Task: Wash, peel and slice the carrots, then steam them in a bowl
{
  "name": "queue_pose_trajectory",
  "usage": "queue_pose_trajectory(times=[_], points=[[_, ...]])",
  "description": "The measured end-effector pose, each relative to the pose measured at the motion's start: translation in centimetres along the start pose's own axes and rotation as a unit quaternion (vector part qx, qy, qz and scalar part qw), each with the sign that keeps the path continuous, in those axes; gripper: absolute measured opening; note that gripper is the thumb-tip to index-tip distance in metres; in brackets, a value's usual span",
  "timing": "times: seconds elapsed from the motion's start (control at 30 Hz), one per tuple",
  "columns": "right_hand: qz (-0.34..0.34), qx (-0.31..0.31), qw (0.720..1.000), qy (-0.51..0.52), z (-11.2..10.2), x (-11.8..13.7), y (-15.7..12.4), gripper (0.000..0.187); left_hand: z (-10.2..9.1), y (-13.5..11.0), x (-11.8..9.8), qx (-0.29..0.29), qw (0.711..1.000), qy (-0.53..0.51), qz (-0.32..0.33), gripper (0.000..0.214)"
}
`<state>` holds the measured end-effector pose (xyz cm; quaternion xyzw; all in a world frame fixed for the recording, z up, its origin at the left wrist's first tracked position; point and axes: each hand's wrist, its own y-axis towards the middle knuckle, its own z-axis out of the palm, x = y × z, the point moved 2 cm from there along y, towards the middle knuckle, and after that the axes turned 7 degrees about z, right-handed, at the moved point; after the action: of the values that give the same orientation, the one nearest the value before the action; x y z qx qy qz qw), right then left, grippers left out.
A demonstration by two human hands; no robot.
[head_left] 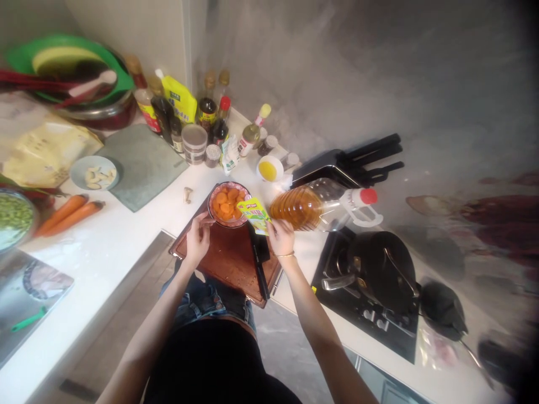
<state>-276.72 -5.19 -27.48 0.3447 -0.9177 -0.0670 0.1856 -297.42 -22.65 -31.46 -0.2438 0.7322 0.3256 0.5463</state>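
My right hand (281,235) is closed on a small yellow-green seasoning packet (254,214), its fingers at the packet's right end. The packet's other end reaches over the rim of a patterned bowl (219,222) filled with orange carrot pieces (227,203). At the bowl's lower left edge, my left hand (199,238) has thumb and fingers brought together against the rim. Beneath lies a brown cutting board (223,252), on whose far part the bowl sits. A black-handled cleaver (260,252) rests along the board's right side.
A large oil bottle (307,206) lies to the right, before a knife block (328,165). Beyond is a stove (337,303) with a dark pan (381,269). Leftward are whole carrots (69,216), a bowl of garlic (78,175) and a grey-green mat (141,163). Several seasoning bottles (208,112) line the back.
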Motion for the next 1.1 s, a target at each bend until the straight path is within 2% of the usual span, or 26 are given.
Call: queue_pose_trajectory(times=[0.23, 0.53, 0.8, 1.1], points=[[-0.011, 0.027, 0.999, -0.014, 0.2, 0.0, 0.6, 0.040, 0.3, -0.4, 0.0, 0.022, 1.000, -0.006, -0.010, 0.030], [-0.054, 0.011, 0.998, -0.010, 0.1, 0.3, 2.3, 0.043, 0.6, -0.9, 0.5, 0.033, 0.999, -0.017, 0.001, 0.031], [-0.042, 0.035, 0.998, -0.042, 0.2, 0.7, 3.3, 0.043, 0.1, -0.9, 0.6, 0.034, 0.999, -0.015, 0.002, 0.030], [-0.055, 0.029, 0.997, -0.037, 0.7, 1.7, 3.7, 0.046, -0.5, -0.8, 1.1, 0.038, 0.999, -0.035, 0.007, 0.031]])
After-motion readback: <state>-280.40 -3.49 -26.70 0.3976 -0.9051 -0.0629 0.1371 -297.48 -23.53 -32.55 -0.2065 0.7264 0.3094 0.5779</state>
